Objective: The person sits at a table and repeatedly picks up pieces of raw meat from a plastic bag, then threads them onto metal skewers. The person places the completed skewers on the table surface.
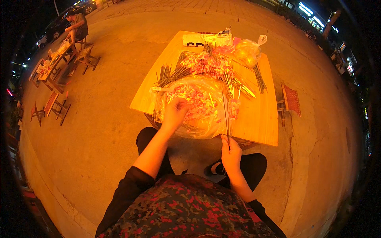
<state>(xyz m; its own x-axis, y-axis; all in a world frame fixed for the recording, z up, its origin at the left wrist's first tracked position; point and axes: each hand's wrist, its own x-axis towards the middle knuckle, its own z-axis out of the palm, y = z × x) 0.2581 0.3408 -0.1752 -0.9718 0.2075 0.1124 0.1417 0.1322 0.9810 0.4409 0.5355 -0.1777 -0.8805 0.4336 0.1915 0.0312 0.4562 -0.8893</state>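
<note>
My left hand (pixel 175 112) is over a clear plastic bag (pixel 205 132), which lies spread at the table's near edge. Its fingers are curled at the small pink-and-white pieces (pixel 198 102), apparently cut meat, inside the bag. Whether a piece is between the fingertips cannot be seen. My right hand (pixel 231 151) grips several thin skewers (pixel 227 119) by their lower ends, just off the table edge. They point away from me, and some pink pieces (pixel 234 109) show beside their upper part. Beyond the bag lies a heap of loaded skewers (pixel 208 64).
Bare skewers (pixel 172 74) lie left of the heap, and another bundle (pixel 260 78) lies right on the wooden table (pixel 259 125). A tied plastic bag (pixel 248 52) and a white package (pixel 193 39) stand behind. A stool (pixel 291 99) is at right. Another person (pixel 78 25) sits far left.
</note>
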